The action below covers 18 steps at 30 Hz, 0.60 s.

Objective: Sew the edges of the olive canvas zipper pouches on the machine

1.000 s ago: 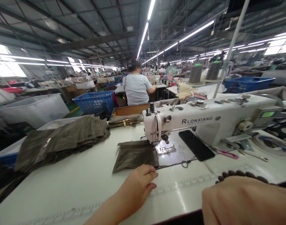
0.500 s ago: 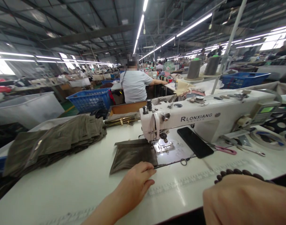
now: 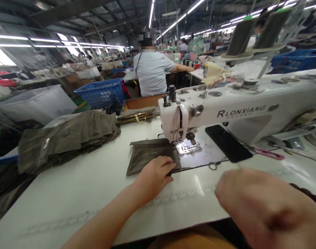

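Observation:
A flat dark olive fabric piece (image 3: pixel 144 157) lies on the table, its right edge by the presser foot of the white sewing machine (image 3: pixel 199 112). My left hand (image 3: pixel 155 176) rests on its lower right corner, fingers stretched over the cloth and thumb apart on the table side. Nearer the camera, my right hand (image 3: pixel 266 204) is raised over the table's front edge, blurred and curled into a fist. Whatever it may hold is hidden. Dark beads (image 3: pixel 306 193) show at its wrist.
A heap of olive fabric pieces (image 3: pixel 69 138) lies at the left. A black phone (image 3: pixel 228 143), pink-handled scissors (image 3: pixel 270 153) and a small ring (image 3: pixel 213 166) lie by the machine. Beyond are a blue basket (image 3: pixel 102 95) and a seated person (image 3: pixel 154 72). Thread cones (image 3: pixel 238 38) stand behind.
The view has tilted down and come closer to the machine. My right hand has risen and turned, its curled side now showing. My left hand stays on the fabric piece.

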Available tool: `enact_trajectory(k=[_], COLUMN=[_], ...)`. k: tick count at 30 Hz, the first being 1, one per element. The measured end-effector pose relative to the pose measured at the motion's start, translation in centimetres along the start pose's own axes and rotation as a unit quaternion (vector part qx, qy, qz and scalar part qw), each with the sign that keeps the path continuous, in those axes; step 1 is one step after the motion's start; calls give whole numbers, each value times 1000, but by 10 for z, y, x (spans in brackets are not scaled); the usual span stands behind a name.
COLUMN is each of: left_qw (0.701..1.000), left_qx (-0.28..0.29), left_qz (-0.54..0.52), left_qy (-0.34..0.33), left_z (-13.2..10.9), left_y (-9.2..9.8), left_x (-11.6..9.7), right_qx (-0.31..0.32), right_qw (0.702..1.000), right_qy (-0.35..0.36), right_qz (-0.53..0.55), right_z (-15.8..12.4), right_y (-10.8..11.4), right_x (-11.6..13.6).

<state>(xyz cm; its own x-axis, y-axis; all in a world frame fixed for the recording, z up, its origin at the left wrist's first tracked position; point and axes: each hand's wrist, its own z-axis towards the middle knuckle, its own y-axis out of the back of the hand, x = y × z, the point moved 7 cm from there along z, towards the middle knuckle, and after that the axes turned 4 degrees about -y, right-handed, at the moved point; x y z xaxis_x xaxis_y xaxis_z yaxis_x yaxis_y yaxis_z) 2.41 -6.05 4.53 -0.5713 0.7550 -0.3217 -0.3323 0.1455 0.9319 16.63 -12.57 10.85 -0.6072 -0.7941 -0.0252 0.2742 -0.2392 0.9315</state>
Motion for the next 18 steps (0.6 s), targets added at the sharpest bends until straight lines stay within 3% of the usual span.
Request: enact_trajectory(k=[2,7,10,15,18], left_qw=[1000,999,1000,999,999], left_qx=[14,30,14,14,-40], left_qz=[13,17,1,30,-6], left_qy=[7,21,28,2,21], left_z=[3,12,15,21,26], left_y=[-4,-12,-12,-17,-9], left_x=[5,14,19,21,29], right_qx=[82,112,96,42,11], right_qw=[996,991,991,996,999], right_qy=[19,46,65,53,26], right_qz=[26,-51,-71,-56,-37], right_z=[16,32,32,34,37], right_y=[-32,-90,-103,-106,-106], right_x=[-8,-20,-21,-24,-29])
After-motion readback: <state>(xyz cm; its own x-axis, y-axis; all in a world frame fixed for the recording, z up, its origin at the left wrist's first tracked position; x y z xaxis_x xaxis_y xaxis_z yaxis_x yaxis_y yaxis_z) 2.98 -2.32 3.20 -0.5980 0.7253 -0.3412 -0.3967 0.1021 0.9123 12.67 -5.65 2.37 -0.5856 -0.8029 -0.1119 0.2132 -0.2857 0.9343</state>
